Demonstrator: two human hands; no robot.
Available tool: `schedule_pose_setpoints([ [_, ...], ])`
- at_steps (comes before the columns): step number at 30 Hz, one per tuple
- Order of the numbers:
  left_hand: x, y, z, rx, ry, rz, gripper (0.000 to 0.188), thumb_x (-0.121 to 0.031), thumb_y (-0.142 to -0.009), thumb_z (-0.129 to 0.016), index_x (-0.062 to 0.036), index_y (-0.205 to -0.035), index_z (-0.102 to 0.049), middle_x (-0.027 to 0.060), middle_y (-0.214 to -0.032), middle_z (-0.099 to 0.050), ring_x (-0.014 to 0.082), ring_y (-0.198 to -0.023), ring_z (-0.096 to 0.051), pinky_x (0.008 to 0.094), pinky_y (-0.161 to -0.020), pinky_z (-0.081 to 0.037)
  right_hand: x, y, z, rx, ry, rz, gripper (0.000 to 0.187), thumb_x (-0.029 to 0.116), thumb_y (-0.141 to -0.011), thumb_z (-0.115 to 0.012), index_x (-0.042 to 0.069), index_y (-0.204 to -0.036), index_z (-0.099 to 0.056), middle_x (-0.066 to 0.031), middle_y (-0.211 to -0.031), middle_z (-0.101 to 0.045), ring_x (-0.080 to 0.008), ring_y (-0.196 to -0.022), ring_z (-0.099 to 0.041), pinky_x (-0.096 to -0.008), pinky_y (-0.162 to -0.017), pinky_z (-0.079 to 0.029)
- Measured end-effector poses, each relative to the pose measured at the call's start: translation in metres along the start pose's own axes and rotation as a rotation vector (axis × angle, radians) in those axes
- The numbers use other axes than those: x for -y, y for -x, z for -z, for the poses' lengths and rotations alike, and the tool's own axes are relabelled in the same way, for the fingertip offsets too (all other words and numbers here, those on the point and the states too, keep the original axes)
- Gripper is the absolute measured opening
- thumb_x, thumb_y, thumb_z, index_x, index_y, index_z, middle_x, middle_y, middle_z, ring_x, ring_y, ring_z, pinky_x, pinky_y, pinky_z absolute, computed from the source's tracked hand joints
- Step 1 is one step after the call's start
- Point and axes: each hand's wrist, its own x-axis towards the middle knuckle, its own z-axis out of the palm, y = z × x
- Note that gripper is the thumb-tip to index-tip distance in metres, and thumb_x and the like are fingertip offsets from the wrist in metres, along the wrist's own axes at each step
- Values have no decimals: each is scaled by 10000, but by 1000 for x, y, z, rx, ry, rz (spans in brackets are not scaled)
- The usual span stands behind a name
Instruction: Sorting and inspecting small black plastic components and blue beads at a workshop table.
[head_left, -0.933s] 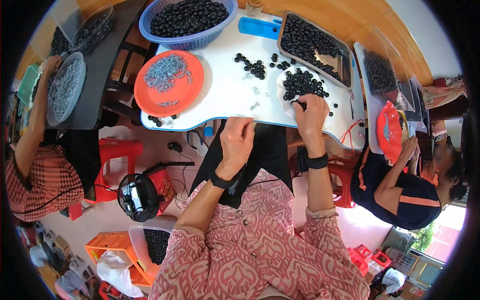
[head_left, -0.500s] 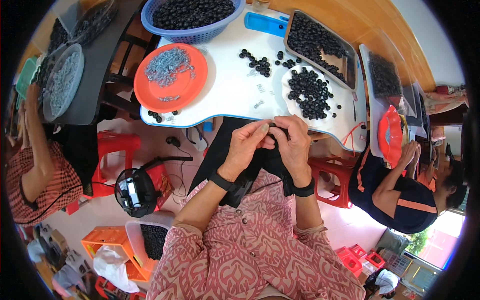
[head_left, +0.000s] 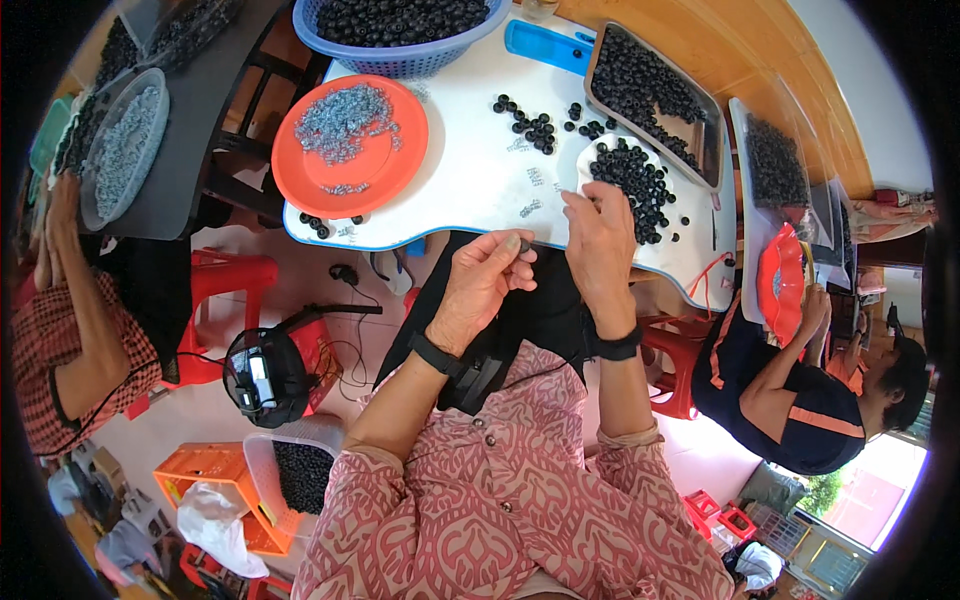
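My left hand [head_left: 478, 285] is closed just off the table's front edge, with a small black round piece [head_left: 525, 245] pinched between thumb and fingers. My right hand [head_left: 603, 250] reaches over the edge, fingers apart, and I see nothing in it. Its fingertips are close to small clear or silvery pieces [head_left: 531, 208] lying on the white tabletop [head_left: 450, 190]. Beside that hand, a white plate [head_left: 588, 160] carries many black round pieces with holes. More loose black pieces [head_left: 535, 130] lie farther back. An orange-red plate [head_left: 400, 180] holds a heap of small clear pieces at the left.
A blue basket [head_left: 400, 62] full of black pieces stands at the back, near a blue tray [head_left: 545, 45]. A metal tray [head_left: 715, 150] of black pieces sits back right. Co-workers [head_left: 85, 360] sit left and right. Red stools [head_left: 225, 300] and an orange crate [head_left: 195, 460] stand below.
My hands have come apart. The right one has moved forward and up over the table edge, while the left stays near its place with the black piece.
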Motion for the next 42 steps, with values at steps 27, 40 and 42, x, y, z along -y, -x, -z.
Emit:
schedule_pose_setpoints([
  [27, -6, 8, -11, 170, 93, -53, 294, -35, -934, -568, 29, -1220, -577, 162, -1122, -634, 245, -973, -662, 402, -908, -543, 7, 34, -6, -193, -598, -392, 135, -35, -817, -671, 4, -942, -639, -65, -870, -646, -144, -739, -636, -258, -649, -516],
  [40, 3, 13, -25, 169, -35, -58, 277, -34, -926, -575, 29, -1196, -582, 124, -1111, -634, 236, -996, -652, 405, -926, -531, 20, 61, 12, -167, -1071, -597, 172, -46, -879, -622, -38, -1051, -632, -72, -936, -672, -105, -815, -642, -221, -747, -524],
  [42, 5, 12, -24, 173, 6, -47, 265, -42, -938, -558, 40, -1189, -576, 132, -1105, -633, 251, -997, -656, 407, -916, -539, 17, 66, 13, -141, -1038, -623, 179, -45, -880, -626, -41, -1058, -640, -83, -951, -680, -114, -835, -648, -225, -762, -529],
])
